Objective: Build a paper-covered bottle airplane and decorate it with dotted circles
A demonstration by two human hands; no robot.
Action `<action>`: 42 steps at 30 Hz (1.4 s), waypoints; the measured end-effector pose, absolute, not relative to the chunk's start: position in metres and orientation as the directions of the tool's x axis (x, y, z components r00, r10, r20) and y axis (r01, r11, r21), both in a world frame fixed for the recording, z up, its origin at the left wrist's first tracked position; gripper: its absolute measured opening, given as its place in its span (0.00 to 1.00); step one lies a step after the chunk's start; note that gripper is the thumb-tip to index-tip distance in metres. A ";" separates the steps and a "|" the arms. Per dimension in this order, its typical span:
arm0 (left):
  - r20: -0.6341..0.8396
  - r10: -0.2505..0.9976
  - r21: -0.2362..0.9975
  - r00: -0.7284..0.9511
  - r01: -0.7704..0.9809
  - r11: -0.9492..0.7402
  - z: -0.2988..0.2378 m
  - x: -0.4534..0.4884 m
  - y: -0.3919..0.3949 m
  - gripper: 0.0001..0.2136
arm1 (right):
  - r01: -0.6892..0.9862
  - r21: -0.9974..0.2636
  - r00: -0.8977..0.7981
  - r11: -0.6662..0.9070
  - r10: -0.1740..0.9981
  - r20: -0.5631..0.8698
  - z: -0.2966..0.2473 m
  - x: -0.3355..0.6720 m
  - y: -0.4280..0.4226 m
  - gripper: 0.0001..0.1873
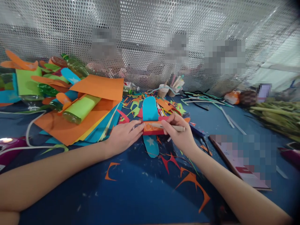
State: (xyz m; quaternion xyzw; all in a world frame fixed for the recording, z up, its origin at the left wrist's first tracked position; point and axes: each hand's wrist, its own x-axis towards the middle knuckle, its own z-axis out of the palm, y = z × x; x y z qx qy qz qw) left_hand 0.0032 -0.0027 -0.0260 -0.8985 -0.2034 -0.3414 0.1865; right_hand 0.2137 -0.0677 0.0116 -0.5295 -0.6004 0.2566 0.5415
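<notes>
A toy plane [150, 109] lies in front of me, with rounded blue wings and a red body banded in orange. A white star marks its lower wing [152, 146]. My left hand [122, 136] is closed on the body's left end, the fingertips against the orange band. In my right hand [179, 135] is a light-coloured pen [179, 128], pinched between thumb and fingers. Its tip points left over the orange band, where faint looping marks show. Part of the band is hidden behind my right fingers.
Coloured sheets [93, 125] and paper-wrapped bottles [81, 109] are heaped at left. Orange scraps [192, 179] lie nearby. A framed flat panel [243, 168], partly blurred, is at right. Cups of sticks [162, 90] stand before a perforated metal screen [145, 28], with people behind it.
</notes>
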 end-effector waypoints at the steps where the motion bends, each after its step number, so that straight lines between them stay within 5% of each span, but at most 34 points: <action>1: 0.688 0.240 -0.198 0.685 0.495 -0.846 -0.026 0.003 -0.003 0.13 | 0.364 -0.880 0.150 0.305 0.913 0.379 0.012 0.213 -0.068 0.13; 42: 0.689 0.212 -0.196 0.693 0.460 -0.866 -0.026 0.001 -0.002 0.13 | 0.364 -0.896 0.195 0.254 0.920 0.340 0.012 0.211 -0.072 0.14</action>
